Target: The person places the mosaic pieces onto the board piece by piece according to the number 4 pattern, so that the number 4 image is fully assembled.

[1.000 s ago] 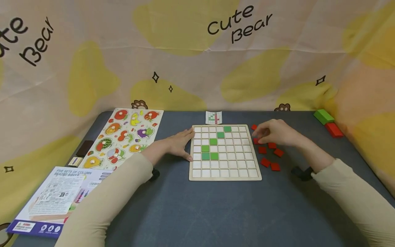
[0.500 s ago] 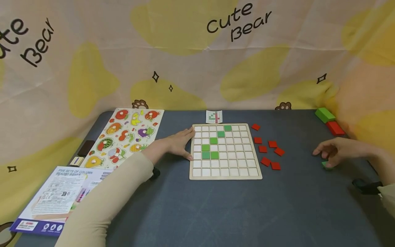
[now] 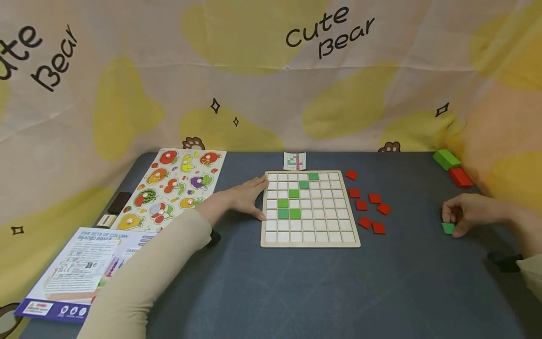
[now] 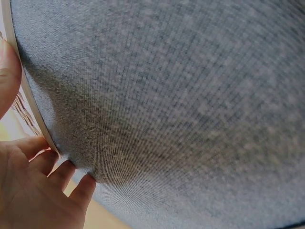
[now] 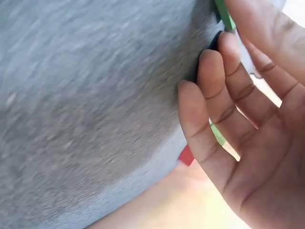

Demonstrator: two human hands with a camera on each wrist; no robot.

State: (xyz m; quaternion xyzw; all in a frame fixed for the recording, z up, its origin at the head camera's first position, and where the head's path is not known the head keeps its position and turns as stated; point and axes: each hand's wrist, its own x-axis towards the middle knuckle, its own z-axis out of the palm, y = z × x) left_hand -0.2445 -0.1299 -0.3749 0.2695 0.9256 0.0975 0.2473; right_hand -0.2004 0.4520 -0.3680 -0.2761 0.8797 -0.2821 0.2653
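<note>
A square wooden grid board (image 3: 309, 240) lies flat on the dark table, with several green tiles (image 3: 294, 193) in its white cells. Along the board's left edge my left hand (image 3: 244, 197) rests with fingers spread, thumb and fingertips at the rim. At the far right, my right hand (image 3: 469, 212) pinches a loose green tile (image 3: 447, 228) between thumb and forefinger, close over the table. The right wrist view shows this tile's edge (image 5: 224, 13) beside the thumb, the other fingers bent toward the cloth. Several red tiles (image 3: 361, 205) lie scattered right of the board.
A small pattern card (image 3: 294, 161) stands behind the board. Green (image 3: 446, 159) and red blocks (image 3: 460, 177) lie at the back right. On the left are a fruit puzzle board (image 3: 173, 175), a dark brown block (image 3: 119, 203) and a purple-edged box (image 3: 63, 278).
My right hand has left the red tiles, moved right to the green tile and now pinches it. The left hand stays at the board's edge.
</note>
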